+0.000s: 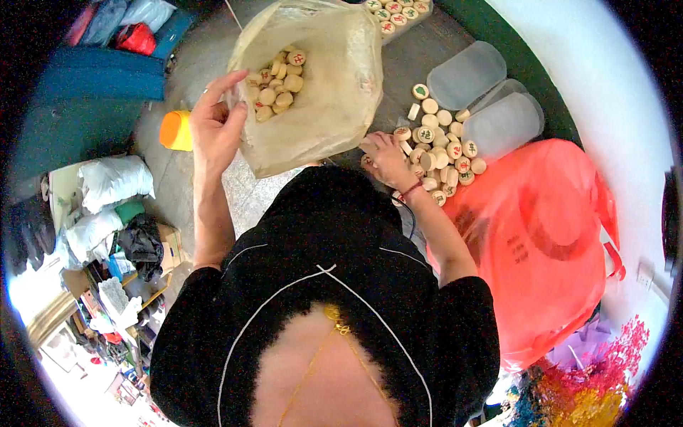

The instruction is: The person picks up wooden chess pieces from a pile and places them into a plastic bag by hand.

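A yellowish translucent plastic bag (320,121) stands wide open, with several round wooden xiangqi pieces (283,99) heaped inside. My left hand (218,124) pinches the bag's left rim between thumb and fingers. Outside the bag, to its right, lies a loose pile of xiangqi pieces (441,146), some showing red or green characters. At the left edge of this pile, my right hand (388,160) has its fingers curled down over pieces, close to the bag's lower right corner. A piece with a red mark shows by its fingertips; the rest of its grasp is hidden.
Clear plastic containers (467,75) lie beyond the pile. More pieces stand in rows in a pack (398,14) at the top. A large red plastic bag (533,242) lies at right, beside the white wall. An orange-lidded yellow jar (176,130) is at left.
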`<state>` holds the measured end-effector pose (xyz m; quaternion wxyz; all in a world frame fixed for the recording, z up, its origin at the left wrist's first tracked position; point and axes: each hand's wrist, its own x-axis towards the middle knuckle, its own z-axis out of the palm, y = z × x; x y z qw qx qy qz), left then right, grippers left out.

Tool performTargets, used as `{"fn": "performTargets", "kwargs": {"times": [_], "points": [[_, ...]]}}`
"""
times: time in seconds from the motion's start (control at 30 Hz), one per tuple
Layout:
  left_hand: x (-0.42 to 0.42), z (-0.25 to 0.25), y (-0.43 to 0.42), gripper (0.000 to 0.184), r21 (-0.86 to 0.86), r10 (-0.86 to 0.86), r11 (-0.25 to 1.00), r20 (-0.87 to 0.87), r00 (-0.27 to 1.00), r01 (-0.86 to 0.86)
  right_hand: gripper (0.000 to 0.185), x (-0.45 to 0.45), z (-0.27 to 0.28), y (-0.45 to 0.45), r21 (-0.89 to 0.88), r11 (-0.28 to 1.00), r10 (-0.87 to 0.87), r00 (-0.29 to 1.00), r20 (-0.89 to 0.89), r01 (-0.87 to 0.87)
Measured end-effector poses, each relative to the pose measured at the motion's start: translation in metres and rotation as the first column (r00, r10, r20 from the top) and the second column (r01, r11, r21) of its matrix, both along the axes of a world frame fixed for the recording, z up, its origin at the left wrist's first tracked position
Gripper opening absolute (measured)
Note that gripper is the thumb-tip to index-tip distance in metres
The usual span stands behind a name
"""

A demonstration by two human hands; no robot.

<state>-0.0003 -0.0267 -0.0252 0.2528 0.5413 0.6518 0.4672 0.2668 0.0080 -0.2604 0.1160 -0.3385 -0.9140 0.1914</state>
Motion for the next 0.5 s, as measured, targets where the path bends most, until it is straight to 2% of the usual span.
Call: {"fn": "performTargets", "kwargs": {"times": [0.03, 0.07, 0.17, 0.2, 0.23, 0.3, 0.37, 0.4, 0.43, 0.5], "points": [[0.001, -0.001, 0.0, 0.043, -0.009, 0.027, 1.0, -0.002, 1.0, -0.027, 0.046, -0.002, 0.0, -0.004, 0.016, 1.0, -0.007, 0.999, 0.043, 0.007], [0.005, 0.001, 0.001, 0.042, 0.035, 0.006, 0.999, 0.074, 0.997, -0.008, 0.051, -0.003, -0.001, -0.007, 0.033, 0.999, -0.014, 0.996, 0.085, 0.011], [0.003, -0.002, 0.001, 0.041, 0.054, 0.007, 0.998, 0.052, 0.999, -0.009, 0.054, -0.003, -0.008, -0.008, 0.073, 0.995, -0.077, 0.993, 0.091, 0.07], [0.002, 0.004, -0.002, 0.041, -0.096, 0.051, 0.994, -0.024, 0.998, -0.053, 0.05, -0.004, -0.009, -0.006, 0.118, 0.989, -0.092, 0.995, 0.048, 0.086], [0.0, 0.001, -0.001, 0.041, -0.095, 0.046, 0.994, -0.022, 0.999, -0.048, 0.05, -0.006, -0.01, -0.002, 0.12, 0.989, -0.097, 0.994, 0.05, 0.09], [-0.001, -0.005, 0.001, 0.041, 0.032, -0.013, 0.999, 0.024, 1.0, 0.012, 0.047, -0.012, -0.007, 0.01, 0.046, 0.981, -0.195, 0.974, 0.116, 0.191], [0.003, -0.005, 0.002, 0.041, 0.065, -0.022, 0.998, 0.043, 0.999, 0.019, 0.039, -0.014, -0.001, 0.025, 0.058, 0.975, -0.222, 0.97, 0.103, 0.217], [0.003, -0.004, 0.002, 0.04, 0.097, -0.032, 0.995, 0.06, 0.998, 0.026, 0.035, -0.016, -0.001, 0.031, 0.143, 0.944, -0.315, 0.943, 0.11, 0.299], [0.002, -0.003, 0.001, 0.04, 0.097, -0.031, 0.995, 0.061, 0.998, 0.025, 0.031, -0.017, -0.002, 0.037, 0.228, 0.899, -0.406, 0.907, 0.11, 0.374], [-0.001, 0.0, -0.002, 0.04, -0.03, 0.001, 1.0, 0.007, 1.0, -0.001, 0.028, -0.013, -0.018, 0.046, 0.265, 0.875, -0.433, 0.899, 0.057, 0.405]]}}
